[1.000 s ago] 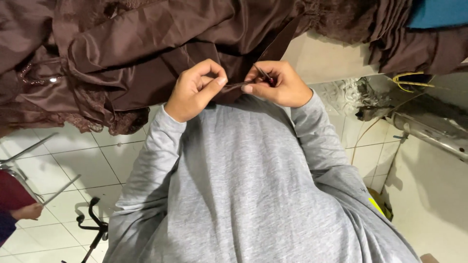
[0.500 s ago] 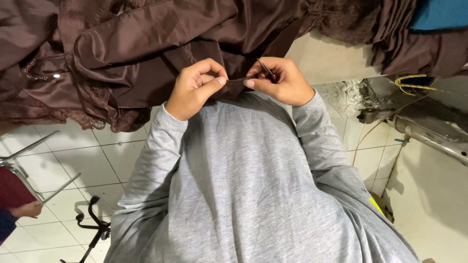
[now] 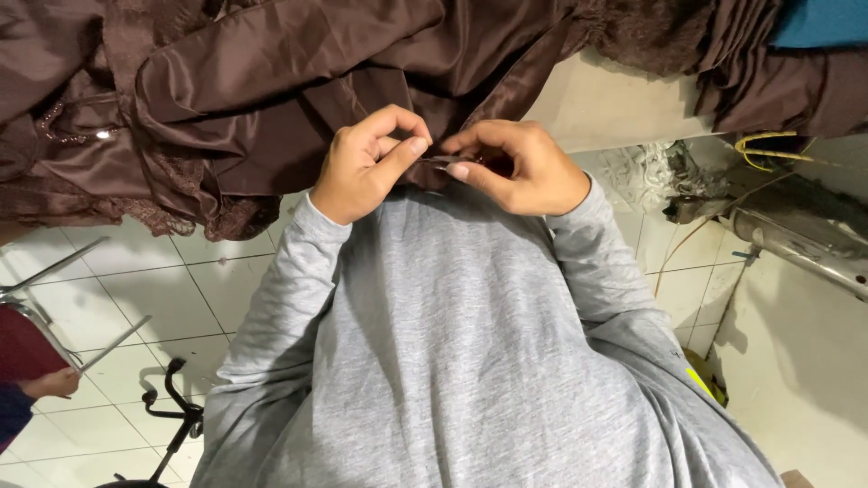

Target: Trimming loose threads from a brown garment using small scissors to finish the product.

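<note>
Brown fabric [image 3: 271, 81] is lying heaped across the top of the view, on a pale surface [image 3: 615, 108], with one edge hanging down toward the person's grey-sleeved arms. The left hand [image 3: 366, 167] is pinching that edge, its fingers [image 3: 402, 149] closing narrow on the cloth. The right hand [image 3: 515, 167] is meeting it just beside, its fingers [image 3: 461, 172] pressing tight on the same edge; something small and thin seems to be sitting between the two hands, too small to make out. Both hands are touching the fabric just below the heap. Beaded trim [image 3: 77, 126] is showing on the fabric's left part, with lace [image 3: 217, 212] fringing its lower edge. Below the fabric, white floor tiles [image 3: 136, 289] are showing. Far left of the fabric, another person's hand [image 3: 54, 384] is resting by a dark red seat [image 3: 23, 348]. Right of the fabric, a metal pipe [image 3: 796, 248] is running along the wall.
</note>
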